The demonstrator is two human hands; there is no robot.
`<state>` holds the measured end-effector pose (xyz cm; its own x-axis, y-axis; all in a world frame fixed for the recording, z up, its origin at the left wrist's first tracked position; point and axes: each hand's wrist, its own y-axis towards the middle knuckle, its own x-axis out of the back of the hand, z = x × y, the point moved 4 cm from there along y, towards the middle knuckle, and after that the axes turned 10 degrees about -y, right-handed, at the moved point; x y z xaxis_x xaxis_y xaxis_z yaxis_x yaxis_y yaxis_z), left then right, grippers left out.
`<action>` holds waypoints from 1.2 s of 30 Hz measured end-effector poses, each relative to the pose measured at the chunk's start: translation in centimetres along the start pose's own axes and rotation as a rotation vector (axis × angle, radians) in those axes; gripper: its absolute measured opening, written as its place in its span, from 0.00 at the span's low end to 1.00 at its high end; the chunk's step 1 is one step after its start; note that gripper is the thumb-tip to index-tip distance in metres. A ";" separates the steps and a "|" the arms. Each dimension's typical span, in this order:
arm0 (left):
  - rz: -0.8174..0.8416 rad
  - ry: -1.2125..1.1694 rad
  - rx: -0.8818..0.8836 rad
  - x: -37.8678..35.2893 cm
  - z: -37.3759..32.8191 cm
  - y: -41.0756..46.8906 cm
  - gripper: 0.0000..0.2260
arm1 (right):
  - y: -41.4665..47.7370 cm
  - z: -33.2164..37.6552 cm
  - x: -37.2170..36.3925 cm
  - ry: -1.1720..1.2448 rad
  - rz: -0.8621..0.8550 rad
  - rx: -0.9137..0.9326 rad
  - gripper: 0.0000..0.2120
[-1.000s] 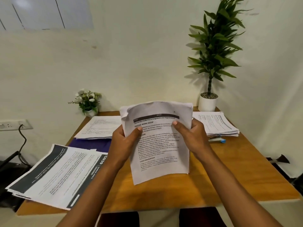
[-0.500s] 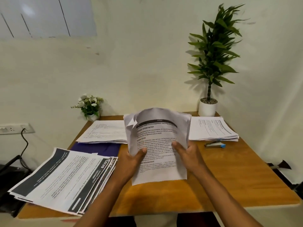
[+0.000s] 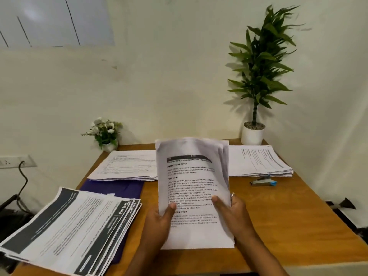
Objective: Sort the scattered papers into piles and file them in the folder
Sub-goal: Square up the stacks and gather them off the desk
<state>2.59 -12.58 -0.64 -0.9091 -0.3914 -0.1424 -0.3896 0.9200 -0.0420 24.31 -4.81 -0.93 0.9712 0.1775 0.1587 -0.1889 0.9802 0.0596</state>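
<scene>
Here, in the head view, both hands hold one sheaf of printed papers (image 3: 195, 188) upright in the middle of the frame, above the wooden table (image 3: 288, 226). The left hand (image 3: 159, 226) grips its left edge, with the thumb curled over the front page. The right hand (image 3: 233, 214) grips the right edge in the same way, thumb on the text, and there is a ring (image 3: 232, 194) on one finger. The top of the sheaf bends a little and is blurred. Whether its lower edge touches the table, I cannot tell.

At the lower left of the frame lies a fanned pile of pages with dark headers (image 3: 65, 230), partly over a purple folder (image 3: 115, 189). Behind the folder, left of centre, a flat pile of white pages (image 3: 127, 166) rests on the table. At the right of centre is a thicker pile (image 3: 256, 162), and just in front of it a small stapler (image 3: 262, 182) with a blue end.

A tall green plant (image 3: 260, 66) in a white pot (image 3: 252, 134) stands at the far right corner of the table, and a small flower pot (image 3: 105, 132) at the far left corner. A wall socket (image 3: 12, 161) with a dark cable is at the left edge.
</scene>
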 end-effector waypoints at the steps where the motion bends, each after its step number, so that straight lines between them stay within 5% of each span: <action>1: 0.028 0.027 -0.021 -0.1 -1.2 0.4 0.10 | 0.6 1.0 0.4 0.011 0.043 -0.002 0.23; 4: 0.122 0.118 -0.124 -0.4 -5.5 0.9 0.07 | 1.7 6.1 1.8 0.089 0.147 0.044 0.17; 8: 0.187 0.176 -0.194 -0.9 -9.2 0.8 0.14 | 2.7 10.8 2.7 -0.014 0.073 0.192 0.09; 14: 0.110 0.100 -0.113 -1.3 -5.4 -0.7 0.05 | 1.3 6.3 0.4 -0.150 0.021 0.104 0.04; 22: 0.087 0.035 -0.085 -0.6 -4.5 -0.6 0.13 | 1.3 4.1 -0.3 -0.142 0.065 0.008 0.13; 26: 0.136 0.070 -0.060 -0.6 -3.9 -1.5 0.08 | 0.6 2.7 -0.7 -0.192 0.110 -0.038 0.36; 28: 0.118 0.061 -0.028 -0.2 -3.1 -1.4 0.09 | 0.7 2.0 -0.7 -0.199 0.121 -0.056 0.32; 31: 0.060 0.049 -0.025 0.4 -3.5 -0.6 0.23 | 1.0 2.5 -0.5 -0.206 0.143 -0.066 0.18; 33: 0.023 0.041 -0.043 0.8 -4.0 0.2 0.21 | 0.9 3.6 -0.3 -0.211 0.185 -0.038 0.13; 36: -0.028 0.014 -0.058 1.1 -4.2 0.7 0.18 | 0.7 4.7 0.0 -0.143 0.207 -0.020 0.20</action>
<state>0.66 -12.48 3.35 -0.8998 -0.4171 -0.1279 -0.4220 0.9065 0.0120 23.46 -4.52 3.75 0.8814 0.3620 0.3034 -0.3774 0.9260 -0.0084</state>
